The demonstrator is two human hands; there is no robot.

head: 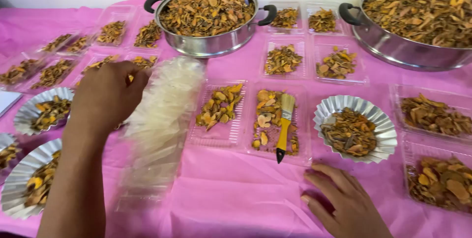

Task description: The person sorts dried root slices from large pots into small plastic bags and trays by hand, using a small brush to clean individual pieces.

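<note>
My left hand [105, 98] reaches forward over the pink cloth and touches the upper part of a long stack of clear plastic trays [160, 125] that lies blurred down the table. Whether the fingers grip the stack I cannot tell for sure; they curl against it. My right hand [339, 201] rests flat on the cloth at the front right, fingers apart, holding nothing. Just beyond it a yellow-handled brush [284, 126] lies across a clear tray [302, 157] of dried orange-brown slices.
Two steel pans [206, 44] [408, 51] heaped with dried slices stand at the back. Several clear trays [219, 137] and silver foil cups [386, 135] [19, 115] with the same slices cover the pink cloth [236, 198].
</note>
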